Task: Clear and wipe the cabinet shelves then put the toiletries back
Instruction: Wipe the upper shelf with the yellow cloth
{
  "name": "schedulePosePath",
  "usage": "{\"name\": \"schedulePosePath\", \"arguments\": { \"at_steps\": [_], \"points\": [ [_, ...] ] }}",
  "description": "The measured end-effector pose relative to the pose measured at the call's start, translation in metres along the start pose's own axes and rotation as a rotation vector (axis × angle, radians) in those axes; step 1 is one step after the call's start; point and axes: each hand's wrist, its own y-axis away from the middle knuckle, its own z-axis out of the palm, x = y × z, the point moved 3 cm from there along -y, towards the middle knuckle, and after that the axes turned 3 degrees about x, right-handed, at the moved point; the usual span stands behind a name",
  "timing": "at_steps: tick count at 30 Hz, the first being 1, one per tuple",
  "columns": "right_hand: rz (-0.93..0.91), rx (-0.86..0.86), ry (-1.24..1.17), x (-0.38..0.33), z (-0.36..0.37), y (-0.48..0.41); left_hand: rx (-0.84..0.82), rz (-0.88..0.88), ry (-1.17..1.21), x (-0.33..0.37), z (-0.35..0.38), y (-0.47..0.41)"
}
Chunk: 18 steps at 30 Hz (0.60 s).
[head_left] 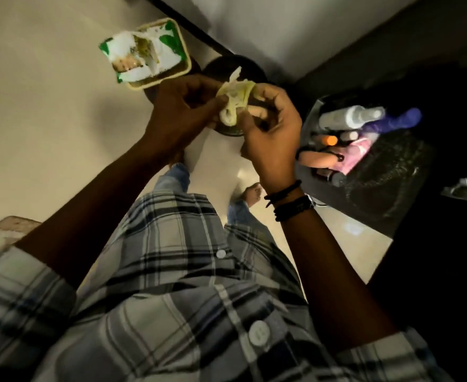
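A pale yellow wipe (235,103), crumpled and folded, is held up in front of the person's chest between both hands. The left hand (182,106) pinches its left edge with thumb and curled fingers; the right hand (270,128) grips its right side, fingers curled in. Dark wristbands (290,201) circle the right wrist.

Below the wipe sits a dark round object (235,64). Up and to the left, a green-and-white wipes pack (133,56) lies torn open on a beige tub (184,48) — its lettering is too blurred to read.

To the right, toiletries lie heaped in a dark basket (386,183): a white bottle (348,117), a purple bottle (392,121) and a pink packet (356,155) — their labels unreadable.
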Motion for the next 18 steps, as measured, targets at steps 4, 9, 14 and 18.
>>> {"name": "schedulePosePath", "arguments": {
  "at_steps": [4, 9, 14, 18],
  "points": [
    [-0.021, 0.036, -0.010, -0.011, -0.051, 0.014, -0.116, 0.069, -0.031, 0.027, 0.046, 0.016],
    [0.044, -0.032, -0.149, -0.008, -0.113, 0.028, -0.204, 0.109, -0.058, 0.048, 0.102, 0.030],
    [0.068, -0.008, -0.347, 0.005, -0.173, 0.042, -0.340, 0.149, -0.085, 0.065, 0.159, 0.046],
    [0.085, 0.152, -0.351, 0.019, -0.223, 0.050, -0.509, 0.217, -0.205, 0.067, 0.202, 0.055]
  ]
}}
